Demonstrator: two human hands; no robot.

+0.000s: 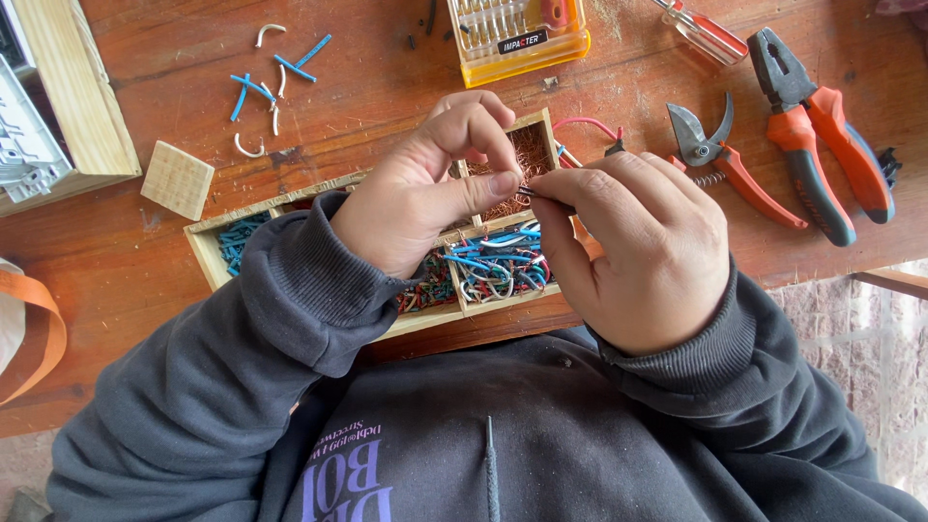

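My left hand (420, 198) and my right hand (638, 246) meet above a wooden compartment box (208, 246). Both pinch the same short, thin dark wire (527, 192) between thumb and fingers, the fingertips almost touching. Under the hands, the box holds blue wire bits (235, 242) at the left, a tangle of blue, white and red wire loops (498, 266) in the middle and copper strands (530, 159) in the far compartment. Part of the box is hidden by my hands and dark sleeves.
Orange-handled pruning snips (730, 164) and pliers (822, 145) lie to the right, a screwdriver (706, 34) beyond them. A yellow bit case (517, 39) sits at the far edge. Loose blue and white wire offcuts (271, 82), a small wood block (177, 179) and a wooden frame (77, 97) are at the left.
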